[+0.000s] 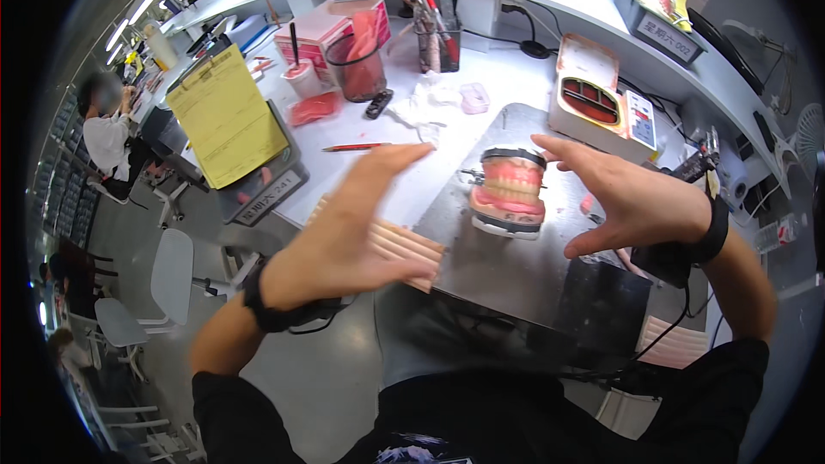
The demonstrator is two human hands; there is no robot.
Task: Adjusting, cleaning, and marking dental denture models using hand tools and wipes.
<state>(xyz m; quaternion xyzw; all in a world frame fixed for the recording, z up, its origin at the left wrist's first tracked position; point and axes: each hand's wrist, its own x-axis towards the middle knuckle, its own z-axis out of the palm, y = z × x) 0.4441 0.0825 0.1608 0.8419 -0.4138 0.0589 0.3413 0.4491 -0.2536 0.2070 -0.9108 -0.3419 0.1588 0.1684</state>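
Observation:
A denture model with pink gums and cream teeth (513,174) is set in a dental articulator (507,228) on a grey metal bench plate (498,266). To its left, my left hand (344,228) hangs in the air, slightly blurred, with thumb and fingers apart and nothing in it. Below that hand lies a pale ribbed pad (404,249) at the bench edge, partly covered by the hand. My right hand (632,193) is open on the model's right, fingertips close to the upper frame; whether they touch it I cannot tell. Both wrists wear black bands.
A red pencil (355,147), crumpled tissue (427,103) and a mesh cup of pink sheets (357,69) lie farther back. A white wax heater (593,107) stands behind my right hand. At left is a grey tray with yellow paper (225,116). A person (107,129) sits far left.

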